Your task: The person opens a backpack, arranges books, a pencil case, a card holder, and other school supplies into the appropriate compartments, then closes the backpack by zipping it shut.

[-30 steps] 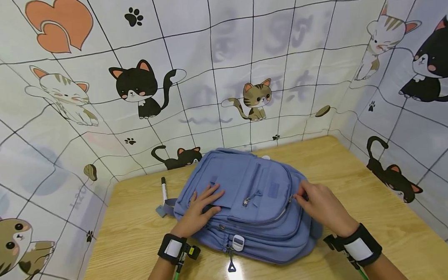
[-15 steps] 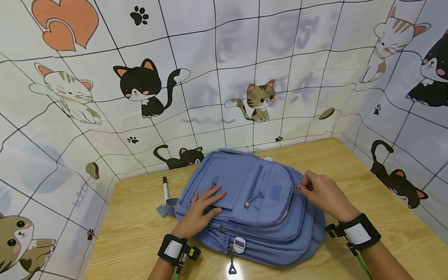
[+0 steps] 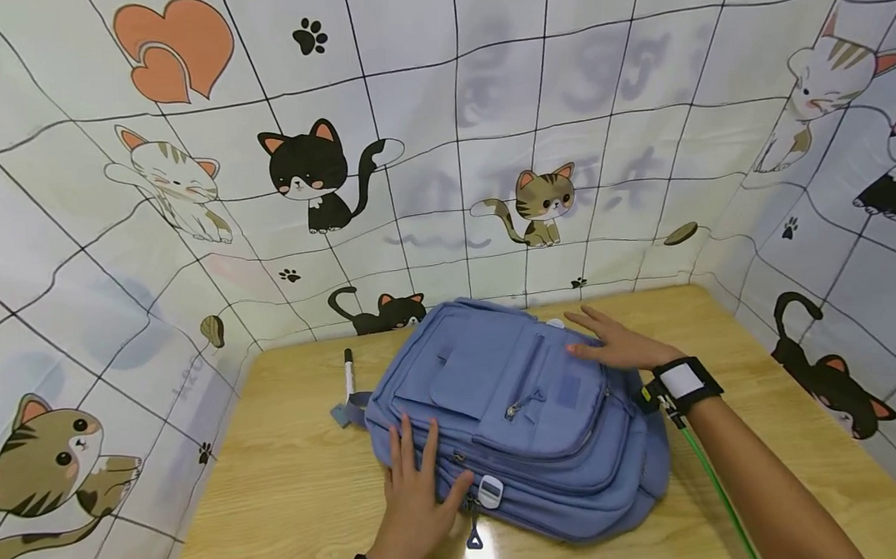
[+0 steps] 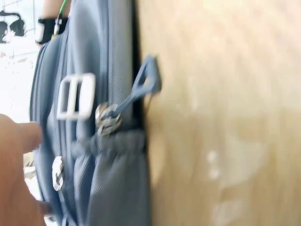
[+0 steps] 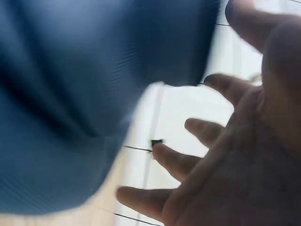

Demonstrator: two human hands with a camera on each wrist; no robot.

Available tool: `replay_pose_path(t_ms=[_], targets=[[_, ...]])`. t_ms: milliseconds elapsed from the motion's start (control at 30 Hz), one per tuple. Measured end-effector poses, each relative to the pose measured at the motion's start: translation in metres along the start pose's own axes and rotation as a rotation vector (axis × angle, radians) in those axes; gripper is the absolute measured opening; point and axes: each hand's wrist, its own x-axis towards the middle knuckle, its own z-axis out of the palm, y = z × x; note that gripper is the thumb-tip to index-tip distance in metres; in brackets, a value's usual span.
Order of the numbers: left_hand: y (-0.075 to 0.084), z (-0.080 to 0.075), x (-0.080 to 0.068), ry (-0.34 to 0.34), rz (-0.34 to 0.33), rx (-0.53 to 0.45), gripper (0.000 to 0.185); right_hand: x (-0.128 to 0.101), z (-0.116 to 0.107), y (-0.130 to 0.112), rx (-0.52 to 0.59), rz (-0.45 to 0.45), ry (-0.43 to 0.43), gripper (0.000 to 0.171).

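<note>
A blue backpack [image 3: 459,371] lies on its back on the wooden table, its front pockets facing up. My left hand [image 3: 416,493] is at its near left side, fingers straight and spread over the lower edge, close to a white buckle [image 3: 491,492] and a dangling triangular zipper pull [image 3: 474,538]. In the left wrist view that zipper pull [image 4: 146,77] hangs beside the table surface. At the far right edge of the backpack is my right hand [image 3: 619,344], its fingers extended. The right wrist view shows spread fingers [image 5: 176,160] beside the blue fabric, holding nothing.
A white marker with a black cap [image 3: 349,374] lies left of the backpack, by a strap end [image 3: 341,415]. Cat-printed sheets [image 3: 427,147] stand behind and along both sides of the wooden table [image 3: 292,486].
My right hand has let go of the zipper at the right side and moved up to the far edge, fingers opening. My left hand has slid off the front pocket toward the near edge.
</note>
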Motion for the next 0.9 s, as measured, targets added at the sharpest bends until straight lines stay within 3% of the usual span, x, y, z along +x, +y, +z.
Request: replay_pose_path(t_ms=[67, 167, 300, 467, 667, 900], targets=[[0.001, 0.008, -0.001, -0.011, 0.004, -0.046, 0.093, 0.003, 0.005, 0.006, 0.012, 0.023, -0.076, 0.084], [0.002, 0.015, 0.003, -0.026, -0.014, -0.088, 0.096, -0.001, 0.012, 0.009, 0.022, 0.048, -0.121, 0.085], [0.0, 0.015, 0.014, -0.008, -0.04, -0.111, 0.097, -0.009, 0.016, 0.006, 0.018, 0.027, -0.082, 0.085], [-0.012, 0.005, 0.033, 0.002, -0.003, -0.119, 0.096, -0.024, 0.024, -0.002, 0.014, -0.036, -0.008, 0.081], [-0.035, -0.012, 0.06, -0.145, 0.055, -0.191, 0.091, -0.056, 0.037, -0.015, -0.072, 0.018, 0.068, 0.082], [-0.062, -0.036, 0.105, -0.332, 0.134, -0.288, 0.088, -0.084, 0.055, -0.036, -0.109, 0.145, 0.1, 0.09]])
